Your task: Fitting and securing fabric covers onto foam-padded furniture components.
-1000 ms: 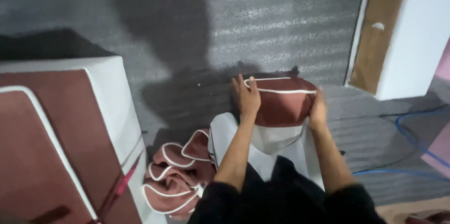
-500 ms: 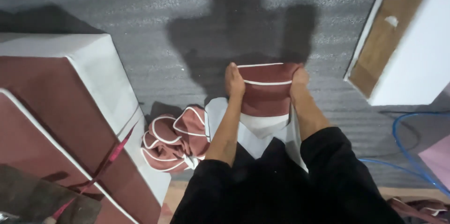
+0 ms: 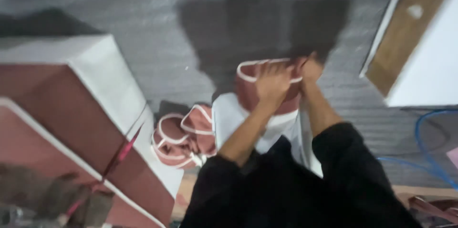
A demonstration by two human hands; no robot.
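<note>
I hold a reddish-brown padded piece with white piping between both hands, above a white panel. My left hand lies over its top, fingers curled on the upper edge. My right hand grips its right end. Both forearms come out of black sleeves. The picture is blurred by motion, so the exact finger grip is unclear. Below left of the piece lies a heap of similar reddish-brown pieces with white piping.
A large reddish-brown and white cushioned block fills the left side, with a pink strap along its edge. A white and brown board stands at the upper right. Blue cable loops on the grey foam floor.
The view has tilted and swung; my left hand has slid from the piece's left end onto its top. The piece has turned slightly and stays in both hands.
</note>
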